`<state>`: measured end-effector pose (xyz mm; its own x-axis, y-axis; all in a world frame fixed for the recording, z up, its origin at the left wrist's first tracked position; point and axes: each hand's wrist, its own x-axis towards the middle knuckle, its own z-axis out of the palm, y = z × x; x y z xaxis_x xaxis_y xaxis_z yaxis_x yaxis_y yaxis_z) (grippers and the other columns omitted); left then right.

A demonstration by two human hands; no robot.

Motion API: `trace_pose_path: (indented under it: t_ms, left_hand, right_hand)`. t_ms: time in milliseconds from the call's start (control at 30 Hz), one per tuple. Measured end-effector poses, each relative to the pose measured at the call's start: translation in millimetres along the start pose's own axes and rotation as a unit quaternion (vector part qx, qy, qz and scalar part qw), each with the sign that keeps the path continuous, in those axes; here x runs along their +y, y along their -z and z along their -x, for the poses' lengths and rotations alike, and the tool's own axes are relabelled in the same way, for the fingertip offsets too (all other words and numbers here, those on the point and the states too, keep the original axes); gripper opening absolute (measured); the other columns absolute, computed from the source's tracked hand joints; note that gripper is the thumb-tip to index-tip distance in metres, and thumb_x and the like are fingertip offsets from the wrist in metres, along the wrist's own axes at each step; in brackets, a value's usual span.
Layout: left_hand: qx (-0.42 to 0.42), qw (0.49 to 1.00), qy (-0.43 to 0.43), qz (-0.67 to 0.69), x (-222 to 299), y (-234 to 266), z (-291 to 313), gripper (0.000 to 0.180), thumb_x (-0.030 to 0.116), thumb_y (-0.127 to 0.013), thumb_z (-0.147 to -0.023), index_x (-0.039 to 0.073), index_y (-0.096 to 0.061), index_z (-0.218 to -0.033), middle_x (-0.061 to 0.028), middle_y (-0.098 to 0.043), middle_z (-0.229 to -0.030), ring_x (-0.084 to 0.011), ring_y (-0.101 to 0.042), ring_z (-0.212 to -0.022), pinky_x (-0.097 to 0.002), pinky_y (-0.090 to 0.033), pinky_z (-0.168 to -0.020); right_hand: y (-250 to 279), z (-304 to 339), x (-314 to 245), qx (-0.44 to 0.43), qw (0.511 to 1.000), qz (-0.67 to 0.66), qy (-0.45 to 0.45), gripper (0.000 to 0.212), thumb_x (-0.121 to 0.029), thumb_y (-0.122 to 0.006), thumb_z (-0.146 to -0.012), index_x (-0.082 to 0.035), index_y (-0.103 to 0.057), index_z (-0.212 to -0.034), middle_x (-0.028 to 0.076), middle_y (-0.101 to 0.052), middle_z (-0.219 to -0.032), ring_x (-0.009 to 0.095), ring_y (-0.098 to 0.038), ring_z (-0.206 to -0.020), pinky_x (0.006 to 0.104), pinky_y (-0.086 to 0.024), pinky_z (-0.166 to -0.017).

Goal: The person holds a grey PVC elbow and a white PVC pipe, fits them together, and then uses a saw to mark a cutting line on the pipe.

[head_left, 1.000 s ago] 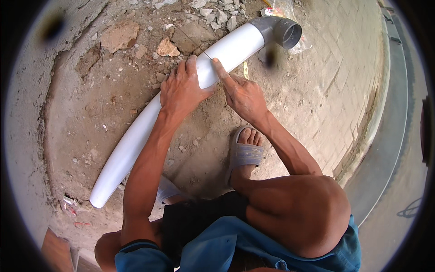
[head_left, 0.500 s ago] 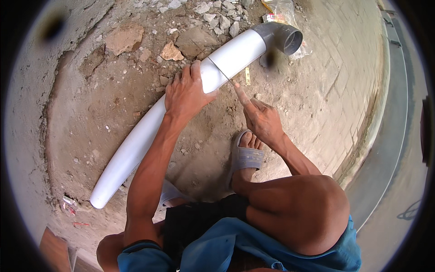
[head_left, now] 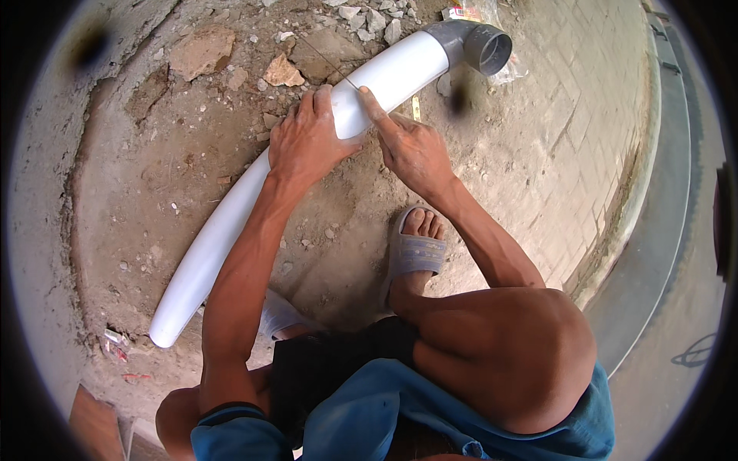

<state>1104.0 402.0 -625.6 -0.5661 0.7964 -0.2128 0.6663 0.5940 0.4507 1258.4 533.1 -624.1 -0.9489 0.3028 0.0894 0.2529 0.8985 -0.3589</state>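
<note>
A long white plastic pipe [head_left: 401,71] lies slantwise on the dirt, with a grey elbow fitting [head_left: 452,40] on its far right end. My left hand [head_left: 304,142] is clamped over the pipe around its middle, thumb on the near side. Just right of it, my right hand [head_left: 419,154] is closed, its index finger stretched along a thin saw blade [head_left: 330,64]. The blade crosses the pipe and sticks out past its far side. The blade's grip end is hidden in my right hand.
Stones [head_left: 283,71] and rubble lie beyond the pipe. Clear plastic wrapping [head_left: 509,71] sits by the elbow, and a small yellow strip [head_left: 416,108] lies near the pipe. My sandalled foot [head_left: 417,250] is close by. Paving [head_left: 569,138] runs along the right.
My right hand has pushed forward and left, up against the pipe. More of the saw blade now shows past the far side. My left hand keeps its hold on the pipe.
</note>
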Motion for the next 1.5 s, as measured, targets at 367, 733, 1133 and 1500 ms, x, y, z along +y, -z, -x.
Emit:
trace_pose_path:
  t_ms: [367,733,1133,1500]
  left_hand:
    - [-0.026,1.000,0.008,-0.003,-3.4,0.2,1.7,0.094,0.049,-0.084,-0.076,0.004,-0.045,-0.148,-0.0207,-0.061,-0.136,-0.0400,-0.068,-0.116,-0.0522,-0.055,-0.096]
    - [-0.022,1.000,-0.001,-0.006,-1.9,5.9,-8.3,0.094,0.045,-0.085,-0.076,0.003,-0.043,-0.149,-0.0203,-0.060,-0.137,-0.0393,-0.067,-0.117,-0.0528,-0.055,-0.095]
    - [-0.017,1.000,-0.004,-0.012,3.2,1.5,-6.1,0.090,0.046,-0.085,-0.075,0.004,-0.045,-0.145,-0.0196,-0.061,-0.135,-0.0395,-0.068,-0.115,-0.0516,-0.055,-0.096]
    - [-0.013,1.000,-0.008,0.002,6.4,0.9,-8.0,0.091,0.048,-0.086,-0.074,0.001,-0.047,-0.142,-0.0217,-0.062,-0.132,-0.0388,-0.069,-0.113,-0.0502,-0.057,-0.095]
  right_hand:
    - [0.8,20.2,-1.6,-0.015,1.000,-0.014,-0.011,0.078,-0.006,-0.062,-0.095,-0.023,-0.030,-0.165,0.012,-0.067,-0.081,0.031,-0.067,-0.061,0.0448,-0.057,-0.055]
    - [8.7,36.3,10.1,-0.025,1.000,-0.016,-0.003,0.080,-0.004,-0.061,-0.094,-0.023,-0.030,-0.165,0.013,-0.067,-0.080,0.032,-0.066,-0.059,0.0452,-0.056,-0.054]
    - [20.4,54.0,6.7,-0.063,0.997,-0.006,-0.036,0.079,-0.001,-0.061,-0.092,-0.022,-0.033,-0.163,0.013,-0.066,-0.081,0.033,-0.066,-0.062,0.0458,-0.055,-0.056]
    - [21.3,49.9,11.9,-0.113,0.992,0.020,-0.061,0.091,-0.005,-0.065,-0.086,-0.019,-0.025,-0.166,0.011,-0.066,-0.085,0.032,-0.069,-0.069,0.0460,-0.059,-0.062]
